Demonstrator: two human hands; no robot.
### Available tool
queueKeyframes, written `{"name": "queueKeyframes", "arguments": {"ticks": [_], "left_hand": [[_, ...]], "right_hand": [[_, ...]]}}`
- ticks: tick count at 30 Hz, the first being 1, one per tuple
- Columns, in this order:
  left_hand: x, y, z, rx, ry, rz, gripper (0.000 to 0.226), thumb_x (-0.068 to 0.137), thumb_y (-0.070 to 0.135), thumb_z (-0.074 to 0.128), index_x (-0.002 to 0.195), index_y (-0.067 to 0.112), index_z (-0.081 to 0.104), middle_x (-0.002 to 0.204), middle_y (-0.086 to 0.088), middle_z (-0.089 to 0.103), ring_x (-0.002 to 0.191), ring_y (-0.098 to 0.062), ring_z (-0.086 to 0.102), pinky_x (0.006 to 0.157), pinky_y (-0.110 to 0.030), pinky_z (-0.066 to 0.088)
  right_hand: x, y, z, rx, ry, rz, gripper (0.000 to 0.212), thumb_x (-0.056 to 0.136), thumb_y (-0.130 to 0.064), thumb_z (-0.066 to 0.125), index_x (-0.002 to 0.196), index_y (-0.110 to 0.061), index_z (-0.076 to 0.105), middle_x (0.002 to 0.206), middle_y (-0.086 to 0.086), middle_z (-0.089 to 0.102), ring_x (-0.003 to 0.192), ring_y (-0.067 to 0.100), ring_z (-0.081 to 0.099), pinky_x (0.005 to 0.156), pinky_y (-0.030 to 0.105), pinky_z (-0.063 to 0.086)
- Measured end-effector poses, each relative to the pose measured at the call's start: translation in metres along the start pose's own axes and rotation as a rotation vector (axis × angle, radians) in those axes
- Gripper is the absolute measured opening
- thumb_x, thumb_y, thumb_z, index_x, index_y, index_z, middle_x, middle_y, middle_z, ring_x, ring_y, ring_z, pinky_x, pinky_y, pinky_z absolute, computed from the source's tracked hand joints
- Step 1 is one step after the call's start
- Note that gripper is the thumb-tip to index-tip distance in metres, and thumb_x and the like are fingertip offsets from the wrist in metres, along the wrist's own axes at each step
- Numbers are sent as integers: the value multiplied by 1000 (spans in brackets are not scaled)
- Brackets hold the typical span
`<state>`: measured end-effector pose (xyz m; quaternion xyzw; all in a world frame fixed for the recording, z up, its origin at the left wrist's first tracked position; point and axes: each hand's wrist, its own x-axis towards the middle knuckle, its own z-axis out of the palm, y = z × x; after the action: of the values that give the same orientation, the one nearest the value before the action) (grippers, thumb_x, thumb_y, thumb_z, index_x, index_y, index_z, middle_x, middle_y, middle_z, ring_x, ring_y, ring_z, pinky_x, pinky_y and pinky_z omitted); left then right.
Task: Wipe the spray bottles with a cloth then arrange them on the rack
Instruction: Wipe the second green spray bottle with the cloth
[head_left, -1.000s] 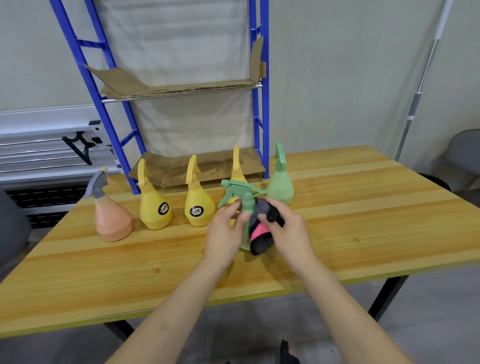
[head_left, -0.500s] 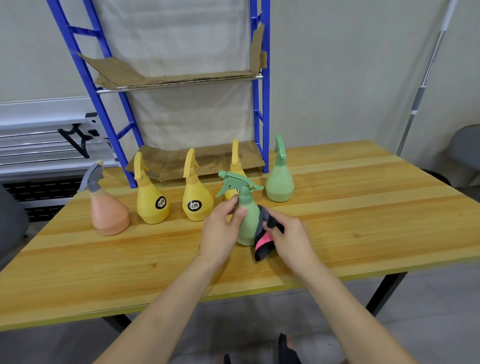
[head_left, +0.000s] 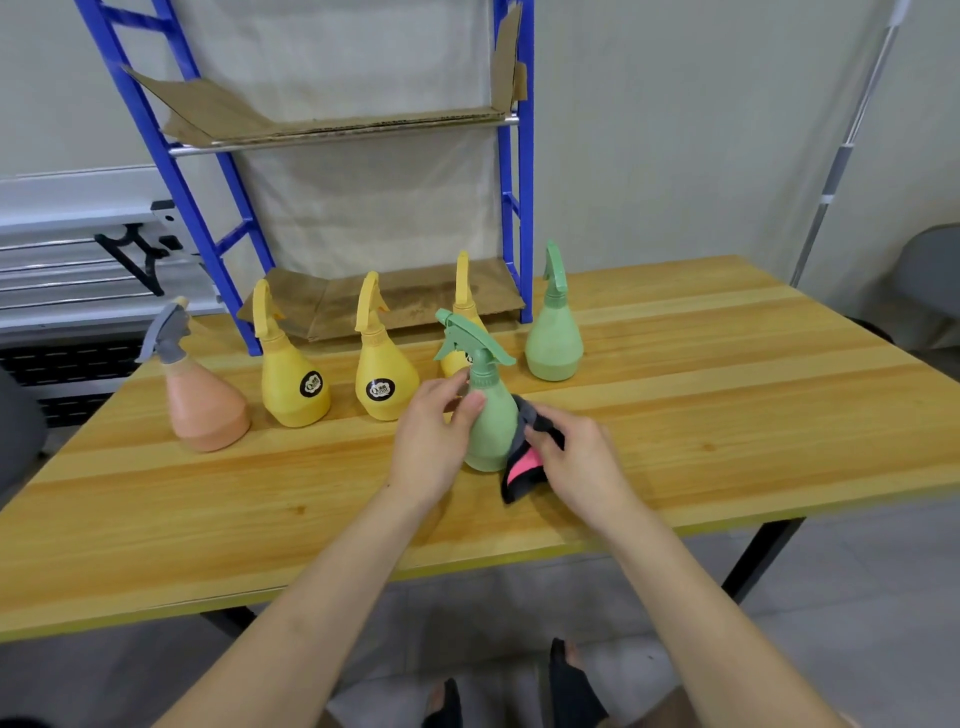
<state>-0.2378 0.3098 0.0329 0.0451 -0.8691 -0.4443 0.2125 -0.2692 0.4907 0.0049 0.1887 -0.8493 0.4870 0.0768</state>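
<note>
A green spray bottle (head_left: 491, 421) stands upright on the wooden table (head_left: 727, 395) in front of me. My left hand (head_left: 431, 441) grips its left side and neck. My right hand (head_left: 576, 467) presses a dark grey and pink cloth (head_left: 524, 462) against the bottle's lower right side. Behind stand an orange bottle with a grey trigger (head_left: 200, 400), three yellow bottles (head_left: 293, 379) (head_left: 382, 379) (head_left: 462, 312) and a second green bottle (head_left: 553, 332). The blue rack (head_left: 522, 208) rises at the table's back, with cardboard shelves.
The rack's lower cardboard shelf (head_left: 405, 296) lies at table level behind the bottles; the upper one (head_left: 332, 127) is higher. A metal pole (head_left: 841, 156) leans at the right wall. A grey chair (head_left: 930, 280) sits far right. My feet show under the table's front edge.
My right hand and the cloth have slid down from the bottle's upper part to its lower right side. The bottle's body is now uncovered; my left hand stays on it.
</note>
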Motion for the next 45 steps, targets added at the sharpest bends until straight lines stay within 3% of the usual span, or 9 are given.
{"name": "queueKeyframes", "arguments": {"ticks": [3, 7, 12, 18, 22, 27, 34, 41, 45], "left_hand": [[-2, 1, -3, -115, 15, -37, 41, 99, 32, 64, 139, 31, 56, 118, 15, 67, 110, -3, 63, 98, -32, 52], [1, -1, -5, -82, -12, 21, 31, 99, 28, 65, 130, 24, 64, 120, 13, 69, 113, 0, 62, 104, -37, 51], [-4, -3, -5, 24, -6, 20, 45, 102, 35, 59, 145, 22, 57, 123, 0, 62, 111, -11, 59, 99, -26, 44], [-4, -1, -8, -13, -9, -6, 43, 96, 44, 66, 137, 31, 62, 122, 15, 67, 109, -4, 63, 92, -27, 51], [-6, 0, -8, -42, -4, -16, 38, 89, 34, 77, 122, 31, 58, 118, 21, 67, 107, 0, 64, 94, -32, 55], [-2, -1, -7, 15, -28, 39, 37, 94, 26, 73, 129, 28, 59, 121, 14, 65, 112, -4, 61, 100, -30, 50], [0, -12, -11, 77, -37, 18, 47, 100, 27, 63, 147, 23, 55, 126, 2, 62, 114, -13, 60, 102, -34, 49], [-6, -8, -12, -73, -32, -8, 38, 93, 28, 74, 127, 27, 57, 118, 19, 65, 109, -2, 63, 96, -32, 54], [-6, -9, -9, -4, -28, 17, 40, 96, 28, 69, 135, 27, 57, 127, 8, 62, 118, -8, 59, 103, -33, 49]], "right_hand": [[7, -12, 0, 34, 24, -10, 35, 98, -13, 61, 124, -34, 71, 104, -14, 76, 99, 9, 68, 90, 35, 57], [21, -38, 1, 111, 82, -39, 36, 99, -18, 64, 133, -29, 67, 112, -13, 73, 105, 5, 65, 89, 17, 50], [12, -27, 4, 91, 60, -23, 32, 102, -20, 60, 130, -31, 69, 109, -11, 76, 103, 10, 68, 90, 26, 54], [10, -10, 3, -16, 6, 72, 24, 103, -20, 55, 120, -23, 72, 104, -7, 76, 99, 20, 67, 77, 27, 44], [10, -18, 2, 20, 5, 51, 26, 102, -17, 57, 120, -25, 73, 104, -10, 75, 100, 14, 67, 79, 20, 47], [26, -46, -1, 124, 61, -24, 28, 102, -16, 59, 124, -26, 72, 108, -14, 73, 101, 2, 64, 84, 9, 46], [7, -9, 9, 68, -19, 64, 31, 102, -15, 56, 126, -27, 72, 107, -11, 76, 103, 11, 69, 91, 29, 54], [14, -22, 13, 115, 44, 49, 32, 100, -13, 58, 123, -31, 73, 107, -14, 75, 103, 7, 67, 87, 21, 53], [21, -42, 12, 192, 110, -15, 33, 100, -14, 62, 129, -28, 70, 113, -13, 71, 106, 3, 63, 92, 19, 50]]}}
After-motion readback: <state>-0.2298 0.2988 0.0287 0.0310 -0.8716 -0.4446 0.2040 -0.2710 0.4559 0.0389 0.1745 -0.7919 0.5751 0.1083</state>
